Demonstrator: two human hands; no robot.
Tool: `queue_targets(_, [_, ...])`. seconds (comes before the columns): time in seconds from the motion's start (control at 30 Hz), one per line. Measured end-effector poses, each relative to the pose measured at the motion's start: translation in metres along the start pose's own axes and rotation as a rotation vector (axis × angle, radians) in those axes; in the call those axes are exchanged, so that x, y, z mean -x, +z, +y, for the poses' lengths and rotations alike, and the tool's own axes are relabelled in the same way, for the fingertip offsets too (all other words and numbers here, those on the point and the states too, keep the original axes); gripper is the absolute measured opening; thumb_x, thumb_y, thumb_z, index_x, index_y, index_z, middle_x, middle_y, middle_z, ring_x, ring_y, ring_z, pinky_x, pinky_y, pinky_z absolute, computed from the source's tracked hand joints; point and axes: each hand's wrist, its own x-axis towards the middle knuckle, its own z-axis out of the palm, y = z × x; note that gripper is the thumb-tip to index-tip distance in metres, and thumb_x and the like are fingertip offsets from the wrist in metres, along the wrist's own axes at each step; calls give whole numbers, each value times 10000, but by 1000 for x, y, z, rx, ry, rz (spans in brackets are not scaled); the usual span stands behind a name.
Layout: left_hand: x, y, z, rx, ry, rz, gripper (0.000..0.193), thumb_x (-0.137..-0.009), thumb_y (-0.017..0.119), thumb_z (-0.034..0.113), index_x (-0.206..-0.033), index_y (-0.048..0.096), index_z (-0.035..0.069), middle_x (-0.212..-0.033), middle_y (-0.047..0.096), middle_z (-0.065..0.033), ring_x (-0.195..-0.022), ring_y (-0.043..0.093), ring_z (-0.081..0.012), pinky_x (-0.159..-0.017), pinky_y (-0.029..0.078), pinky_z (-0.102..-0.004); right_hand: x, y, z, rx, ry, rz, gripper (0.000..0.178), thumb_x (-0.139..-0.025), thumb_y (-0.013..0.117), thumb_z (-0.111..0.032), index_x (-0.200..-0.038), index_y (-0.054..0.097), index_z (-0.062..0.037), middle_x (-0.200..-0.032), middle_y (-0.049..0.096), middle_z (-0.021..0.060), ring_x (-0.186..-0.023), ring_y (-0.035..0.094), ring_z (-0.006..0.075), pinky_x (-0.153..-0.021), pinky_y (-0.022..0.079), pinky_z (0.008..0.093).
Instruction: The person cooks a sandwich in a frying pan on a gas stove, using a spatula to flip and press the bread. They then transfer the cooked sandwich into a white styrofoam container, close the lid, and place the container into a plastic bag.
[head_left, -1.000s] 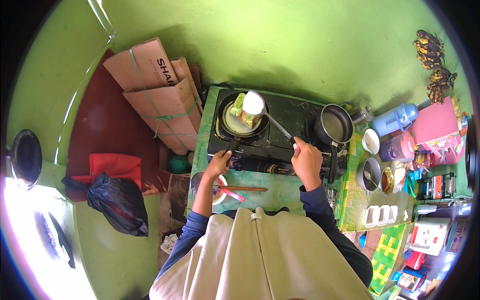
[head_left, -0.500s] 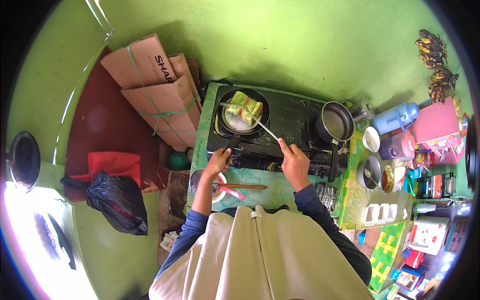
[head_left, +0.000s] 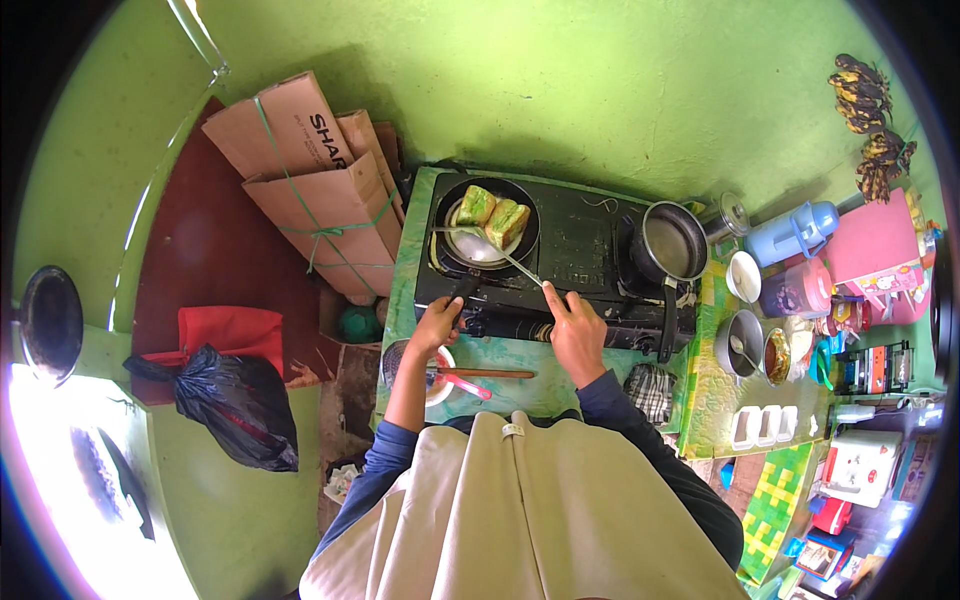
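My left hand is closed round the black handle of a frying pan, which sits on the left burner of a black stove. Two browned, green-and-yellow blocks of food lie side by side in the far part of the pan. From the near right, my right hand grips a long metal spatula by its handle. The spatula's front end is low in the pan, at the near side of the food; whether it touches the food I cannot tell.
A saucepan stands on the right burner, its handle pointing toward me. Nearer me, a white bowl holds a wooden-handled tool and a pink-handled one. Folded cardboard boxes lean at left; bowls and a blue jug stand at right.
My right hand has shifted slightly left and nearer me. The spatula has come off the top of the food blocks to their near side. My left hand stays on the pan handle.
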Motion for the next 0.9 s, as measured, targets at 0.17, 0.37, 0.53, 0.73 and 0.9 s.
queue_targets(0.17, [1, 0, 1, 0, -4, 5, 259, -941, 485, 310, -942, 489, 51, -699, 518, -38, -443, 393, -67, -369, 278, -207, -10, -22, -6, -115, 94, 36, 484, -673, 626, -3, -1137, 628, -142, -712, 501, 50, -623, 547, 232, -547, 452, 349])
queue_targets(0.37, [0, -1, -2, 9, 4, -9, 258, -943, 483, 304, -949, 490, 46, -694, 520, -43, -445, 403, -73, -370, 294, -215, -28, -24, 7, -283, 242, 95, 342, -783, 594, -28, -1105, 645, -131, -687, 540, 95, -591, 542, 292, -551, 426, 388])
queue_targets(0.53, [-4, -2, -4, -17, 13, -16, 276, -942, 491, 314, -956, 476, 38, -684, 516, -51, -441, 406, -80, -369, 305, -222, -19, -14, 7, -260, 231, 78, 369, -769, 587, -13, -1111, 642, -138, -707, 551, 88, -620, 567, 289, -560, 447, 378])
queue_targets(0.73, [-3, -3, -3, 25, -7, -21, 282, -942, 491, 313, -979, 477, 34, -689, 519, -54, -440, 402, -79, -369, 302, -220, 3, -7, 0, -209, 97, 26, 537, -681, 593, 4, -1194, 592, -156, -714, 492, 55, -604, 545, 240, -524, 447, 369])
queue_targets(0.9, [0, -1, 1, 7, -5, -15, 282, -942, 492, 309, -984, 476, 30, -692, 520, -52, -434, 398, -76, -364, 298, -215, 22, -6, -9, -72, 18, -32, 601, -646, 596, 5, -1226, 573, -151, -724, 461, 51, -602, 527, 212, -524, 443, 338])
